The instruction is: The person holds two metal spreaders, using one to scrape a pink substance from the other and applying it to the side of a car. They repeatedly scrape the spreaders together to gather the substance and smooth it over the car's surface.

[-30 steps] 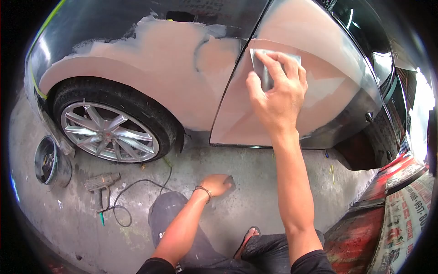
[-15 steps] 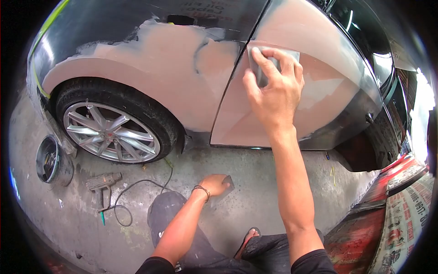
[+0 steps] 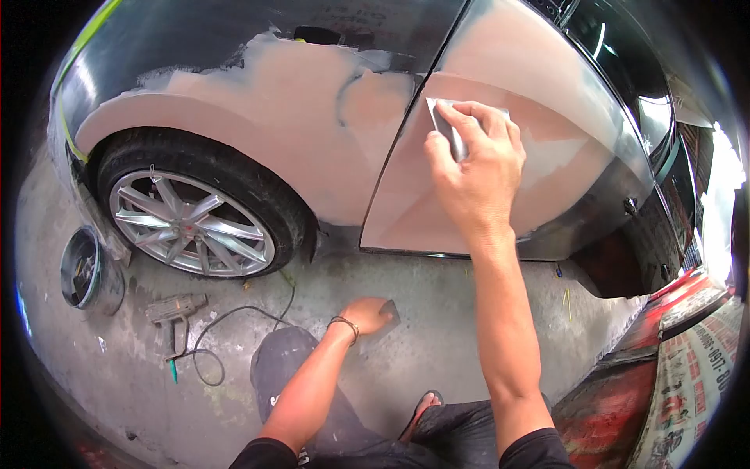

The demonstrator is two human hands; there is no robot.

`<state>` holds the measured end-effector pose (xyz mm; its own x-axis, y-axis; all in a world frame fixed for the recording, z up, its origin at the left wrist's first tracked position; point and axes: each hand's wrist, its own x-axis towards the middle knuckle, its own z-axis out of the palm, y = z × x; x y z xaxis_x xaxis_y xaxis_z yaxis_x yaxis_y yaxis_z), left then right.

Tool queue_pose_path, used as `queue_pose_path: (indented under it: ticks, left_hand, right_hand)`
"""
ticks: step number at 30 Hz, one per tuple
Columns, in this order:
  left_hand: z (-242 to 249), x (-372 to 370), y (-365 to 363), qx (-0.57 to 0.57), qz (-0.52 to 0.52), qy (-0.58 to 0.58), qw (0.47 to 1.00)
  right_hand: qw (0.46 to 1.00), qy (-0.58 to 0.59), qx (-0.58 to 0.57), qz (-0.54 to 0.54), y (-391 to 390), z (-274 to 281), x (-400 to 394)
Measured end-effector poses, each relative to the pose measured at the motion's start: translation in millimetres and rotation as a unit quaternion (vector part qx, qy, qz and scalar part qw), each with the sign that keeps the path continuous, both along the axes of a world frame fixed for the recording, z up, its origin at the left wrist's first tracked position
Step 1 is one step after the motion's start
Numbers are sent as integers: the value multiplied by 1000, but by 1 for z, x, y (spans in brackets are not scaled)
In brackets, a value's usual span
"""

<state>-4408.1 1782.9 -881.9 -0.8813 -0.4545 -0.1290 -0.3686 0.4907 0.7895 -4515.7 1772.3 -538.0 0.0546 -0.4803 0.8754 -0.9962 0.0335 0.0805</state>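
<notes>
My right hand [image 3: 473,168] presses a grey sanding block [image 3: 447,123] flat against the car door [image 3: 547,148], on a wide patch of pinkish filler. The block sits just right of the door gap. My left hand [image 3: 369,314] rests low on the concrete floor [image 3: 437,313], fingers curled over a small dark piece that I cannot identify. The rear fender [image 3: 273,117] to the left also carries a large filler patch above the wheel [image 3: 191,223].
A power tool [image 3: 173,311] with a black cord lies on the floor below the wheel. A round metal can [image 3: 82,270] stands at the far left. Newspaper-covered red matting [image 3: 687,367] lies at the right. My knees and a sandalled foot are at the bottom.
My right hand slid the sanding block up along the door and then back down a little. My left hand stayed put on the floor.
</notes>
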Motion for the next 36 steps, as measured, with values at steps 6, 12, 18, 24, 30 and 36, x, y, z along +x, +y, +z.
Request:
queue_pose_path:
  ticks: [6, 12, 18, 24, 30, 36]
  left_hand:
    - [4, -2, -1, 5, -3, -4, 1000]
    - [-3, -3, -1, -2, 9, 12, 1000]
    - [3, -1, -3, 2, -13, -9, 1000]
    - [3, -1, 0, 4, -21, -16, 1000]
    - [5, 0, 0, 30, -24, -42, 998]
    - [-6, -2, -4, 23, -18, -37, 999]
  right_hand:
    - [999, 5, -48, 15, -6, 23, 1]
    - [998, -7, -54, 10, -15, 1, 2]
    - [1000, 2, -19, 0, -2, -60, 13]
    - [999, -23, -30, 19, 5, -35, 10]
    - [997, -9, -72, 13, -13, 1, -6]
    - [998, -32, -49, 1, -17, -32, 6]
